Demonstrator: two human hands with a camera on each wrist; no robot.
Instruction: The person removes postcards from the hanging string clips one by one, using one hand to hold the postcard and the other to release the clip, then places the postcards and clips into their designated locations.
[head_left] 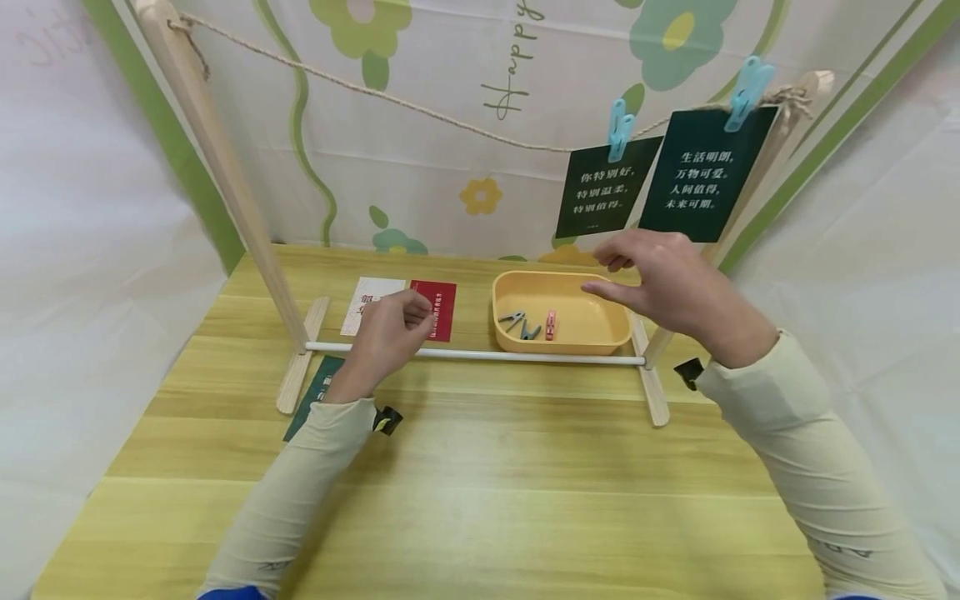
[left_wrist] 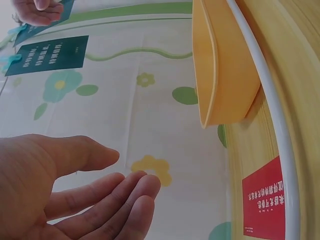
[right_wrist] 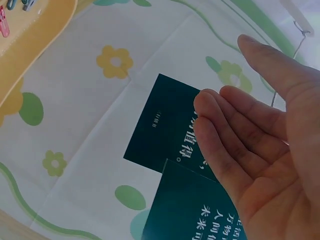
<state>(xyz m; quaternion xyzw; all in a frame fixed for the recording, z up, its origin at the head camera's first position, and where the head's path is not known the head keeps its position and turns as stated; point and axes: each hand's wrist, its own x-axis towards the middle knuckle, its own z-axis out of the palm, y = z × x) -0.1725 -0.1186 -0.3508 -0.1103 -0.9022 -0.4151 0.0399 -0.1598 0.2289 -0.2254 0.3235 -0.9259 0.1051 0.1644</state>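
Note:
My left hand [head_left: 386, 337] hovers with loosely bent fingers over a white card [head_left: 369, 293] and a red card [head_left: 444, 315], which lie side by side on the table. Nothing sits between its thumb and fingers in the left wrist view. My right hand [head_left: 663, 279] is raised near the right end of a yellow basin [head_left: 525, 289], thumb apart from the fingers, holding nothing. Just above it, two dark green cards with white writing, one lower [head_left: 606, 190] and one higher [head_left: 705, 171], hang from a rope [head_left: 390, 98]. Light blue clothespins [head_left: 619, 131] clip them there.
Inside the basin lie two grey clothespins [head_left: 529, 332] and a pink one [head_left: 551, 325]. A wooden post [head_left: 225, 183] holds the rope's left end, and a white rod [head_left: 480, 356] joins the stand's feet. Another green card [head_left: 303, 410] lies partly under my left forearm.

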